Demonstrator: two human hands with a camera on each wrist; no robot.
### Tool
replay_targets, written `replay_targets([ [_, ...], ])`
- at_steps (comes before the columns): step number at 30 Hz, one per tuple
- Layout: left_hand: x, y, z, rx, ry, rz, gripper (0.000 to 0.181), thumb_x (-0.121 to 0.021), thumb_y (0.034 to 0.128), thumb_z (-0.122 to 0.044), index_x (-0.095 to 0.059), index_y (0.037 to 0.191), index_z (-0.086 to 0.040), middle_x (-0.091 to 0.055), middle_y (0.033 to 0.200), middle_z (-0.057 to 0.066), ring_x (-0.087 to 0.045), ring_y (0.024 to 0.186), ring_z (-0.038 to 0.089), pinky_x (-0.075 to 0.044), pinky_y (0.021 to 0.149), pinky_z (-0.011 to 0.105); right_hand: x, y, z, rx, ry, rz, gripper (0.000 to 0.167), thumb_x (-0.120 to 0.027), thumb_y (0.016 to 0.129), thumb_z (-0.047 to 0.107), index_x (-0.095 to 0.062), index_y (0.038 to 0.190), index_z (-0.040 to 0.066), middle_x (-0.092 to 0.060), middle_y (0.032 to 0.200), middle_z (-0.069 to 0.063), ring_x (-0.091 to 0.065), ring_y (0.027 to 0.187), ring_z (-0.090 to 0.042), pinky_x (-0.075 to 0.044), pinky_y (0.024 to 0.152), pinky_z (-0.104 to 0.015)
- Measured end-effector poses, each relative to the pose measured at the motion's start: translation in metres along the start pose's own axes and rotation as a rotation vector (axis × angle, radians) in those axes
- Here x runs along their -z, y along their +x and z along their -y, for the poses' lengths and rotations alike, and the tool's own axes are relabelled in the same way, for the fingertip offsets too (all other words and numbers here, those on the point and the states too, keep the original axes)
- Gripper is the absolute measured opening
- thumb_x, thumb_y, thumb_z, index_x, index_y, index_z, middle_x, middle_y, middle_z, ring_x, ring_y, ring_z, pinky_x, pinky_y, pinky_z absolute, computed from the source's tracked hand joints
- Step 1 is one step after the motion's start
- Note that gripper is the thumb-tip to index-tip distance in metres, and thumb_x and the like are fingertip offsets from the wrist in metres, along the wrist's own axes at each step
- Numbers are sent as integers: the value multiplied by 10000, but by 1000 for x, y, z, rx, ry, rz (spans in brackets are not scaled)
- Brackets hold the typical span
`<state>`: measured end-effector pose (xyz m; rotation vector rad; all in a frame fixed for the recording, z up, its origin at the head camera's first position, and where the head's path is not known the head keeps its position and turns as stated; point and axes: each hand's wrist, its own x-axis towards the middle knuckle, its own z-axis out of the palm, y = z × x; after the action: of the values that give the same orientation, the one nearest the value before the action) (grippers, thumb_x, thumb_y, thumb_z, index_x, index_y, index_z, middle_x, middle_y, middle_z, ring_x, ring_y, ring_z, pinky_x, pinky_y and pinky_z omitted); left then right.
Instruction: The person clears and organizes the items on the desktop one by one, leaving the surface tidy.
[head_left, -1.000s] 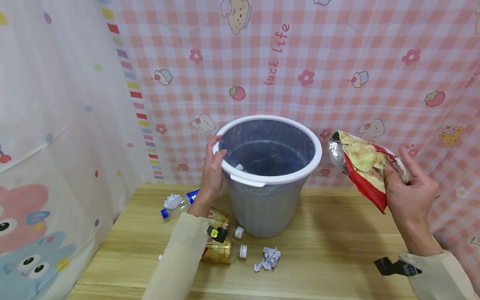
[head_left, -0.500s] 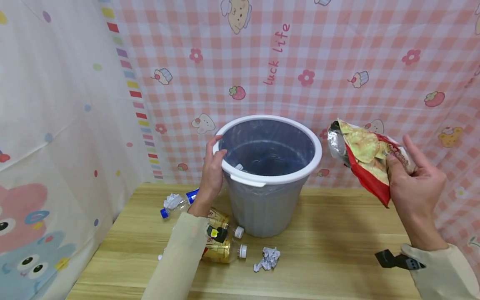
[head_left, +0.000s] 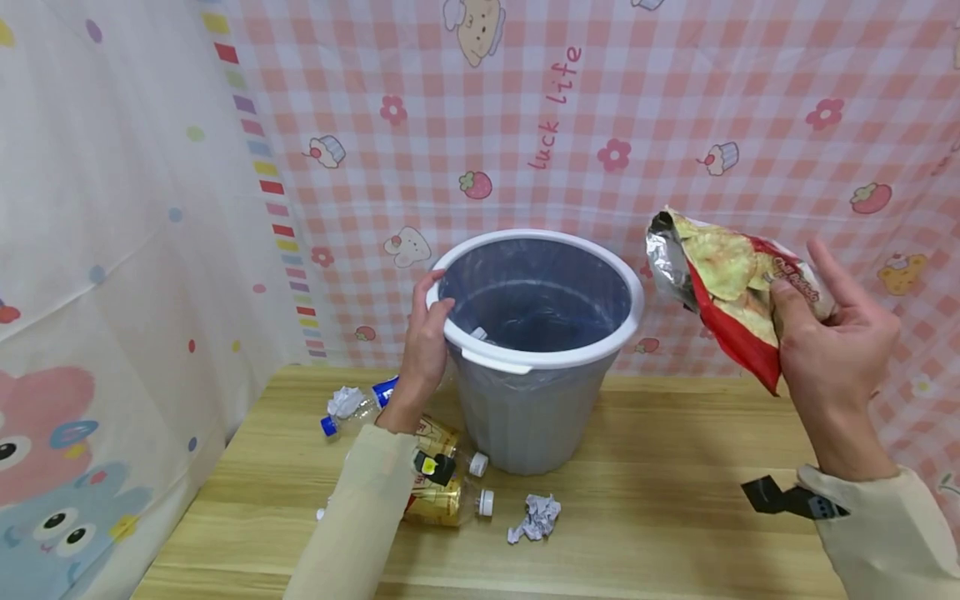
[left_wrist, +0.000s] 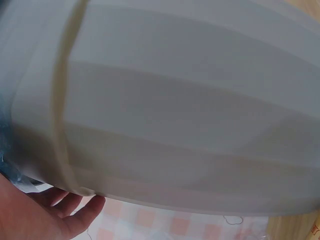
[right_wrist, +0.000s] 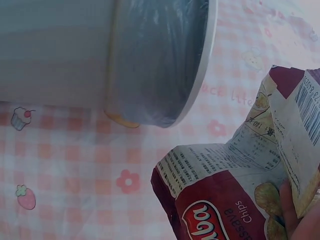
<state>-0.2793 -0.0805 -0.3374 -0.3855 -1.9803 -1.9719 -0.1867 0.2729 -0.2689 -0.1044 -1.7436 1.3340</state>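
Packet slants lengthwise, silver end high and nearest the bin. Right fingers pinch it; left fingers clasp the rim.

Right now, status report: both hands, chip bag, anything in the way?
Left hand grips the grey bin by its rim. Right hand holds the chip bag, outside the bin on its right. Nothing seen between bag and bin.

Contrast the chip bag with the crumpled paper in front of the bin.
The chip bag shows red, yellow and silver; the crumpled paper is whitish. The bag looks larger than the paper. The bag is held up in the right hand, while the paper lies on the table. Both are outside the bin.
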Motion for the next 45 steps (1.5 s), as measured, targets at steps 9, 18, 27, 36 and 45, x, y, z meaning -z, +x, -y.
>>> replay_targets([
  [9,-1,0,0,0,8,-16,489,-397,967,-216,-378,1448,-128,-372,1537,119,-409,1386,278,-329,1151,398,-9,0,11,4,50,67,485,-650,924,60,-575,1362,253,-550,1429,-39,-650,1096,-134,-507,870,-196],
  [18,0,0,0,-5,-4,-8,487,-395,970,-207,-374,1449,-120,-365,1542,129,-404,1391,292,-335,1148,408,-21,-3,23,30,113,89,480,-670,896,40,-608,1330,234,-574,1398,-76,-643,1090,-140,-508,894,-201],
  [27,0,0,0,2,0,-9,484,-392,974,-208,-374,1451,-128,-363,1546,108,-395,1398,268,-318,1160,404,-36,-8,30,135,62,113,466,-667,915,63,-603,1330,264,-615,1352,-53,-665,1018,-110,-529,848,-198],
  [36,0,0,1,5,10,-18,490,-396,968,-223,-377,1451,-147,-375,1535,106,-413,1379,267,-335,1147,409,-56,-13,32,205,170,174,469,-655,895,-25,-629,1311,189,-636,1319,-88,-677,954,-51,-542,793,-160],
  [45,0,0,0,7,-10,-5,488,-384,977,-221,-356,1458,-143,-370,1540,104,-415,1384,275,-345,1145,417,-78,-19,34,260,186,238,482,-661,890,-43,-637,1301,209,-641,1308,-68,-665,863,0,-537,715,-123],
])
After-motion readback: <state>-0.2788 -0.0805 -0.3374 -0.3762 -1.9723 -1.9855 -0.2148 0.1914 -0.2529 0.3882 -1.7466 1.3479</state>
